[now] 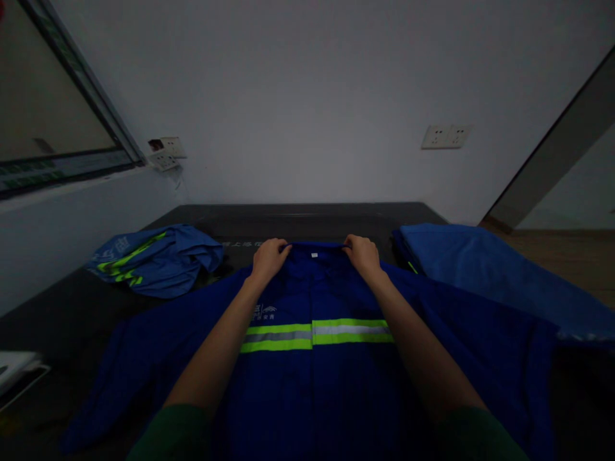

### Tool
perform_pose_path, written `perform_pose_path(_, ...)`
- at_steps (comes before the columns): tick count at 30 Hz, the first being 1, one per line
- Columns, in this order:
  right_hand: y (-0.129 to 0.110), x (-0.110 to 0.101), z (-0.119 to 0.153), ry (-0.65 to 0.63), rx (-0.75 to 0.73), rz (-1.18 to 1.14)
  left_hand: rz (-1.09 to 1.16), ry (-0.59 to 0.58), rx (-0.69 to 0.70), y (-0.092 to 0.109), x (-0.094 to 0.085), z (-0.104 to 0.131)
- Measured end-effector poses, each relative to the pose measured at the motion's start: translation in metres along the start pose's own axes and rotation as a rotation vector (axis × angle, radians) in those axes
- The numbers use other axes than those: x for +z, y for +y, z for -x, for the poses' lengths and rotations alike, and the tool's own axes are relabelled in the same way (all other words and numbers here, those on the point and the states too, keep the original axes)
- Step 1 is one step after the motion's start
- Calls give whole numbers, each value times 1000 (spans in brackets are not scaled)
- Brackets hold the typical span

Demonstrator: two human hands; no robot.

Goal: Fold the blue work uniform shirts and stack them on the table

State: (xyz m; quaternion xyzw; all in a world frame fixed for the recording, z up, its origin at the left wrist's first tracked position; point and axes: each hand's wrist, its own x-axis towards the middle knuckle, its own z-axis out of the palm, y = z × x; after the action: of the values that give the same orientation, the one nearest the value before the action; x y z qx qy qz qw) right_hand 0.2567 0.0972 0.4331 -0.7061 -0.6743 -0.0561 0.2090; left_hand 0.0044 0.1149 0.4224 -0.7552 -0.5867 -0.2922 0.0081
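Note:
A dark blue work jacket lies front side up on a dark table, its sleeves spread to both sides. Yellow-green and grey reflective bands cross its chest, and a small white label shows inside the neck. My left hand pinches the left end of the collar between thumb and fingers. The right end of the collar is pinched in the same way by my right hand. Between the two hands the collar's edge is stretched nearly straight.
A crumpled blue garment with reflective strips lies at the left of the dark table. Blue denim-like cloth lies at the right. A white object sits at the left edge. Behind stands a wall with sockets.

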Motion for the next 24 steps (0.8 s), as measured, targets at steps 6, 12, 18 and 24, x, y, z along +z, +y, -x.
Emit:
perform_pose_path(6,5,0,-4,-16,-77,-109,119,27,-3,-5,4,-1)
perform_pose_path(12,3,3,-5,37,-355,-228,205,-1,64,-11,21,-4)
perform_pose_path(18,3,41,0,-136,-334,-100,52,-332,149,-21,50,4)
perform_pose_path(24,6,86,6,-268,-272,-43,-88,-340,80,-22,80,16)
